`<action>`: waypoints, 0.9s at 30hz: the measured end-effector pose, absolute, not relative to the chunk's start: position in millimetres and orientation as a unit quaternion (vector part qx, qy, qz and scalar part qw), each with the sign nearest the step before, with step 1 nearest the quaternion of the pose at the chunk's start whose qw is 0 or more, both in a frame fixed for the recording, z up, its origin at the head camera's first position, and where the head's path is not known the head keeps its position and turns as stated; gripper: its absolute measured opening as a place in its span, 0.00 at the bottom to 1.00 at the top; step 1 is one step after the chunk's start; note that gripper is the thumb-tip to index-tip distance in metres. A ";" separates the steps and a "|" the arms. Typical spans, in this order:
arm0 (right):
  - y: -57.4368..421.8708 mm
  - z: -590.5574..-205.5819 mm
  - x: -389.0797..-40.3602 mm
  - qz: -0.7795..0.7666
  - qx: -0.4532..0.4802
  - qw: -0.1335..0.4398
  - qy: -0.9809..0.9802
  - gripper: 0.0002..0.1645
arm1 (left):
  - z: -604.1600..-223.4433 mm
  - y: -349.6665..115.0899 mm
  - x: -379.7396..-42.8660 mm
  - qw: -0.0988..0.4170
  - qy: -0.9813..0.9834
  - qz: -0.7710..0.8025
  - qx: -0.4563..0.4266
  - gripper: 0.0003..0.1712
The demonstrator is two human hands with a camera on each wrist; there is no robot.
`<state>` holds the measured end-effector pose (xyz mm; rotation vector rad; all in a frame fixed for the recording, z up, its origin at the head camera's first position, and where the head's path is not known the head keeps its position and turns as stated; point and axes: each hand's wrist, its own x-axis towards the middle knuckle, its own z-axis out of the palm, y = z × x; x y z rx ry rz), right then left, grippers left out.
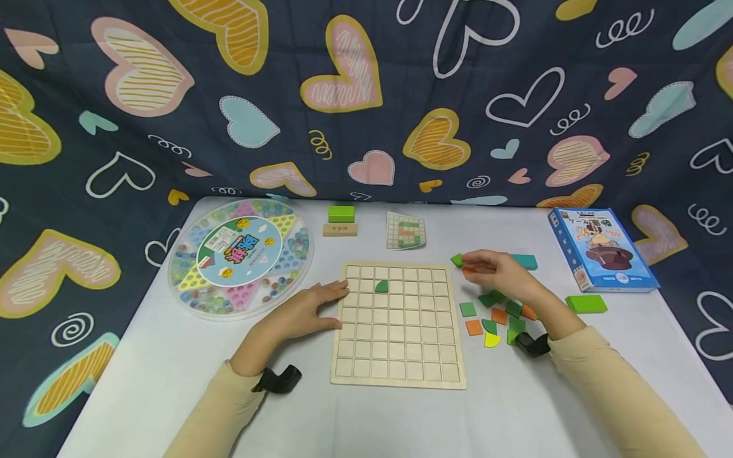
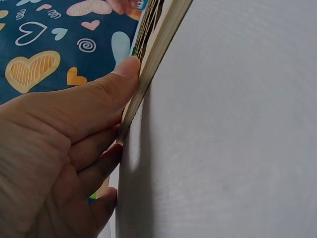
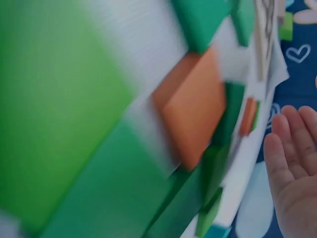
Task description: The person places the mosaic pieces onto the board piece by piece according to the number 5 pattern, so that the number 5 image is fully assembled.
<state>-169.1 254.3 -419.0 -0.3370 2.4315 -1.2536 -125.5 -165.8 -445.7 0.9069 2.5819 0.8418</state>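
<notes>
A pale wooden grid board (image 1: 399, 353) lies flat on the table, with one green quarter-round piece (image 1: 382, 287) in an upper cell. My left hand (image 1: 298, 312) rests its thumb and fingertips along the board's left edge. Past the board's upper right corner, my right hand (image 1: 504, 272) hovers over the table with fingers extended. Just beyond its fingertips is a small green piece (image 1: 457, 261), and an orange piece is partly hidden under them. In the right wrist view the fingers (image 3: 285, 144) look straight, with nothing seen in them. Loose green tiles (image 1: 467, 309) and orange tiles (image 1: 474, 327) lie below.
A round marble game board (image 1: 189, 254) stands at the back left. Behind the grid are a green block (image 1: 342, 214), a wooden bar (image 1: 340, 230) and a pattern card (image 1: 406, 230). A blue box (image 1: 607, 251), a teal block (image 1: 523, 261) and a green block (image 1: 586, 304) lie right.
</notes>
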 end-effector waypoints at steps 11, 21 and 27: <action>266.6 -425.2 -170.8 -0.392 -0.094 0.192 0.895 0.28 | -446.1 -166.1 -125.4 0.137 0.893 0.290 0.315 0.41; 264.9 -434.4 -178.1 -0.372 -0.075 0.185 0.907 0.25 | -444.9 -166.4 -124.8 0.132 0.897 0.283 0.312 0.40; 262.4 -435.3 -177.3 -0.351 -0.085 0.164 0.918 0.22 | -444.1 -165.4 -124.3 0.126 0.901 0.268 0.317 0.40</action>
